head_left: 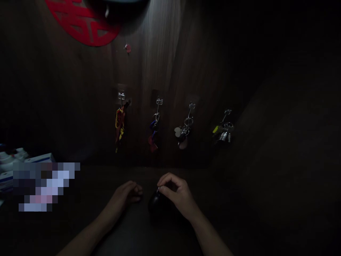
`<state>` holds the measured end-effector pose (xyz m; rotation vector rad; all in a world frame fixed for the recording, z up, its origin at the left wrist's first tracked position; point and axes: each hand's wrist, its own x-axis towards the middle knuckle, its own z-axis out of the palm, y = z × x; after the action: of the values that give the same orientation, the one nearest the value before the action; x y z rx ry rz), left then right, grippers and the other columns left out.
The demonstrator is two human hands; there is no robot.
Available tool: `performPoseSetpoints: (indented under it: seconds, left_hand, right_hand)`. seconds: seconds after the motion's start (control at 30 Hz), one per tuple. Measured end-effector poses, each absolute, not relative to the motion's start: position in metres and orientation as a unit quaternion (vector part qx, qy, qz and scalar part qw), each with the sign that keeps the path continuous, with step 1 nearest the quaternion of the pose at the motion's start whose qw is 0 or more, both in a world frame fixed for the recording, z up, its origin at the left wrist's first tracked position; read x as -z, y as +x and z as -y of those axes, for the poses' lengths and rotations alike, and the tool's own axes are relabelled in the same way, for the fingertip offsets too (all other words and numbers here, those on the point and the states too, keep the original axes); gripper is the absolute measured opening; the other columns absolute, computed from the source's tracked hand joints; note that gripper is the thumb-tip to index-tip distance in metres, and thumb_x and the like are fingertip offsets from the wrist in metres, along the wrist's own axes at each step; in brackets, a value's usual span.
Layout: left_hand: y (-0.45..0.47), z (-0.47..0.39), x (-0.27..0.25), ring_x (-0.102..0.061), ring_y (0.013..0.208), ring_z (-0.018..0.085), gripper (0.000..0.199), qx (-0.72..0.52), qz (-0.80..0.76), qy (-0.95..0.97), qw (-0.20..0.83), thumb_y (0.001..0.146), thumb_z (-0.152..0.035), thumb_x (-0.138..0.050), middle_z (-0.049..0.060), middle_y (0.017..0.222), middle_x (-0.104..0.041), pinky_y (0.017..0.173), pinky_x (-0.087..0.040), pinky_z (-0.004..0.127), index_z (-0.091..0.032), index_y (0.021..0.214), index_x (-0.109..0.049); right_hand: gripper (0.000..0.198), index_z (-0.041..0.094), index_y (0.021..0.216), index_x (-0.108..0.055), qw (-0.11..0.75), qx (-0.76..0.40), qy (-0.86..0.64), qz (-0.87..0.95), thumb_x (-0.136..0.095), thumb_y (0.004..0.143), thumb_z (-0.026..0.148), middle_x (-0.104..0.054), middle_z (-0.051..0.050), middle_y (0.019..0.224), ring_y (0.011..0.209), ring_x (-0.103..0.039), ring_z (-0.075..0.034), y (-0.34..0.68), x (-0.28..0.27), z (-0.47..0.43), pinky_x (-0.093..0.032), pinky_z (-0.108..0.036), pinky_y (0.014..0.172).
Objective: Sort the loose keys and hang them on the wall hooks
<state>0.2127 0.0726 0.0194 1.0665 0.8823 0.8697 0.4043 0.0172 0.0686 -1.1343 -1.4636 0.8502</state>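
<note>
My right hand [177, 193] is closed in a pinch, thumb and forefinger on the small metal end of a black key fob [153, 202]. The fob is dark, smooth and rounded, and hangs below the fingertips just above or against the dark surface; I cannot tell which. To its left, my left hand [129, 192] rests low over the surface, fingers loosely curled with a gap to the thumb. Nothing shows in it, and it is apart from the fob.
On the dark wood panel, hooks hold a red and yellow braided cord [120, 124], a bunch with blue and red pieces [153, 133], keys with round tags [183, 132] and keys with a yellow piece [223, 131]. Boxes [39, 157] and white bottles [7, 160] stand left.
</note>
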Motion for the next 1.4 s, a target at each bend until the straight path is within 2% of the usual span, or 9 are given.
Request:
performPoseSetpoints:
  seconds: [0.13,0.3,0.43,0.57,0.83,1.13,1.4]
  left_hand:
    - [0.211,-0.076,-0.018,-0.059,0.077,0.018,0.029,-0.372,-0.407,0.507,0.663,0.077,-0.047,-0.056,0.002,0.078,-0.062,0.069,-0.047,0.029,-0.019,0.074,-0.062]
    - [0.212,-0.068,-0.030,-0.054,0.066,0.015,0.028,-0.307,-0.404,0.615,0.604,0.074,-0.048,-0.056,-0.003,0.065,-0.056,0.067,-0.042,0.026,-0.021,0.069,-0.060]
    - [0.213,-0.063,-0.035,-0.050,0.067,0.015,0.027,-0.286,-0.392,0.652,0.583,0.073,-0.048,-0.055,-0.004,0.067,-0.054,0.066,-0.040,0.025,-0.021,0.072,-0.060]
    - [0.212,-0.064,-0.033,-0.049,0.069,0.015,0.028,-0.278,-0.372,0.661,0.590,0.073,-0.048,-0.055,-0.003,0.071,-0.053,0.067,-0.040,0.025,-0.021,0.075,-0.059]
    - [0.210,-0.066,-0.033,-0.049,0.069,0.015,0.024,-0.249,-0.369,0.687,0.575,0.076,-0.044,-0.052,-0.003,0.071,-0.054,0.067,-0.039,0.025,-0.021,0.077,-0.059]
    - [0.208,-0.068,-0.027,-0.052,0.071,0.016,0.024,-0.253,-0.362,0.686,0.579,0.078,-0.043,-0.052,-0.002,0.071,-0.057,0.067,-0.039,0.025,-0.021,0.078,-0.061]
    - [0.210,-0.065,-0.032,-0.051,0.069,0.016,0.024,-0.261,-0.366,0.684,0.575,0.076,-0.043,-0.054,-0.003,0.069,-0.055,0.067,-0.038,0.026,-0.020,0.075,-0.061]
  right_hand:
    - [0.010,0.019,0.068,-0.060,0.540,-0.301,-0.517,0.592,-0.065,0.074,0.025,-0.063,-0.001,0.075,0.073,-0.058,-0.015,0.417,-0.082,-0.019,-0.044,-0.027,0.069]
    - [0.013,0.019,0.073,-0.061,0.604,-0.193,-0.537,0.557,-0.065,0.075,0.031,-0.062,0.000,0.072,0.070,-0.056,-0.014,0.441,-0.113,-0.031,-0.044,-0.025,0.063]
    - [0.012,0.020,0.075,-0.061,0.680,-0.098,-0.499,0.528,-0.065,0.075,0.031,-0.061,0.002,0.070,0.070,-0.057,-0.014,0.460,-0.148,-0.049,-0.043,-0.024,0.064]
    - [0.011,0.020,0.075,-0.059,0.743,-0.107,-0.422,0.509,-0.067,0.072,0.028,-0.062,0.003,0.067,0.067,-0.061,-0.014,0.472,-0.180,-0.069,-0.046,-0.027,0.068]
    - [0.016,0.019,0.071,-0.063,0.717,-0.094,-0.456,0.518,-0.070,0.066,0.033,-0.061,0.002,0.065,0.063,-0.057,-0.014,0.478,-0.210,-0.094,-0.044,-0.026,0.061]
    - [0.025,0.018,0.062,-0.062,0.693,-0.140,-0.518,0.481,-0.068,0.062,0.041,-0.059,0.003,0.058,0.058,-0.052,-0.012,0.480,-0.208,-0.103,-0.039,-0.025,0.057]
    - [0.026,0.019,0.074,-0.062,0.700,-0.168,-0.515,0.466,-0.066,0.067,0.043,-0.058,0.004,0.064,0.059,-0.052,-0.011,0.481,-0.182,-0.096,-0.039,-0.021,0.050]
